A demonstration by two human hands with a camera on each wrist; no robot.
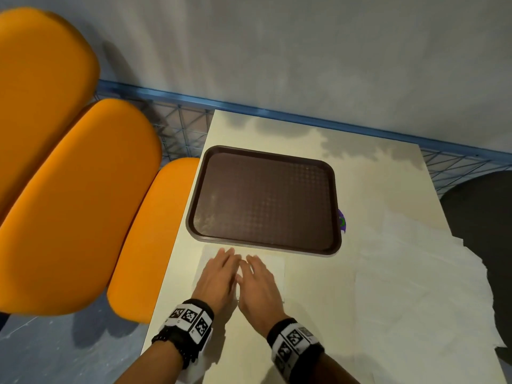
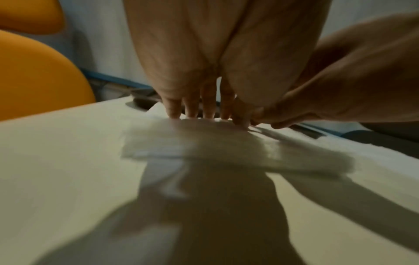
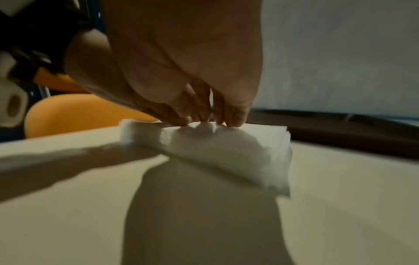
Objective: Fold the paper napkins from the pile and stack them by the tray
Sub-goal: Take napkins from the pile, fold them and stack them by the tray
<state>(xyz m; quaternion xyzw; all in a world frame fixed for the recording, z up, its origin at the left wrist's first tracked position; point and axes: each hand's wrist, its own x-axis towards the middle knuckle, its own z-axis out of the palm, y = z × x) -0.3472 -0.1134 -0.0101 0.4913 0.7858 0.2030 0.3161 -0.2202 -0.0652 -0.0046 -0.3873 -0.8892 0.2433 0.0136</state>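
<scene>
A folded white napkin lies flat on the cream table, just in front of the brown tray. My left hand and right hand lie side by side on it, fingers straight, pressing down. In the left wrist view the left fingertips touch the napkin's far edge. Seen from the right wrist, the right fingertips press the layered napkin. The pile of unfolded napkins spreads over the table's right side.
The tray holds nothing. A small purple object peeks out at its right edge. Orange seats stand left of the table, a dark seat to the right. A blue rail and wall run behind.
</scene>
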